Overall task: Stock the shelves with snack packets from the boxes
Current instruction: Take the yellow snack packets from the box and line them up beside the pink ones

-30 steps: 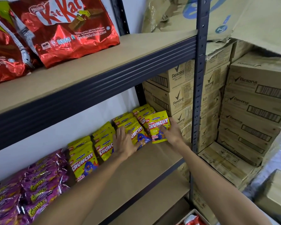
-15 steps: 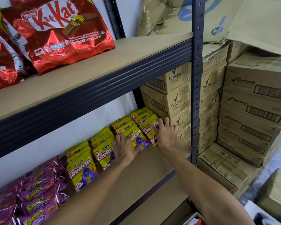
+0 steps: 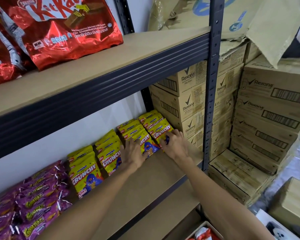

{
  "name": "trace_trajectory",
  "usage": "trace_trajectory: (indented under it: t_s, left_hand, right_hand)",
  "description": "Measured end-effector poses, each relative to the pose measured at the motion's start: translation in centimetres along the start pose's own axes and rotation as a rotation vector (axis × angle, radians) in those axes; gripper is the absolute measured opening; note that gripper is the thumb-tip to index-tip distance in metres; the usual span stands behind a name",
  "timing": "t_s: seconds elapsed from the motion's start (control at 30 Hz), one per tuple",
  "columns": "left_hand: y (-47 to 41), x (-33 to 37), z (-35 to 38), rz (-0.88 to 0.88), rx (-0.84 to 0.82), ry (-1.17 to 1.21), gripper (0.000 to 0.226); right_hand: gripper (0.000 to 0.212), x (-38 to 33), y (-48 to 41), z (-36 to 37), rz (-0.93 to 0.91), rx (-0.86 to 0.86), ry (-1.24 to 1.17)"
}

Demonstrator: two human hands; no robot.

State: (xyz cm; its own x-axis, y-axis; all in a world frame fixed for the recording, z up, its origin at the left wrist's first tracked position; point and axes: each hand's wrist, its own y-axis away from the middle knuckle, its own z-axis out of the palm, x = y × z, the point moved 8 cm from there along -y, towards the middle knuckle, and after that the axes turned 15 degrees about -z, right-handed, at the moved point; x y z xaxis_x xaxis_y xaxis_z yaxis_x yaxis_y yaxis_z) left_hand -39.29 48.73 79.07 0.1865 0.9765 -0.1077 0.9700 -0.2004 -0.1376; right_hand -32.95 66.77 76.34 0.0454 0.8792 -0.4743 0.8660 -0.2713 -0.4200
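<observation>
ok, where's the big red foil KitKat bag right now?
Head view, upper left: the red foil KitKat bag lies on the upper wooden shelf, right of another red foil bag.

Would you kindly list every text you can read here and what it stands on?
"KitKat": red bag on the upper shelf.
"MONSTER", "CRUNCHY": yellow packets on the lower shelf.
"Rexona": stacked cardboard boxes.
Logo on purple packets: too blurred to read.
The fine print on bag and boxes: too small.
</observation>
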Motion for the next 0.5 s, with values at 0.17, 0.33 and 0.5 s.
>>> trace_trajectory:
  t_s: [0.17,0.33,0.5]
  left_hand:
    - [0.0,0.0,0.6,0.010,-0.036,0.066,0.067]
    - [0.0,0.1,0.7,0.010,-0.057,0.069,0.065]
    - [0.5,0.1,0.8,0.030,-0.066,0.080,0.060]
  right_hand:
    - [0.052,0.0,0.1,0.3,-0.005,-0.033,-0.012]
    - [0.036,-0.8,0.8,0.1,-0.068,0.045,0.035]
    - [0.031,-1.0,0.3,0.4,-0.028,-0.032,0.038]
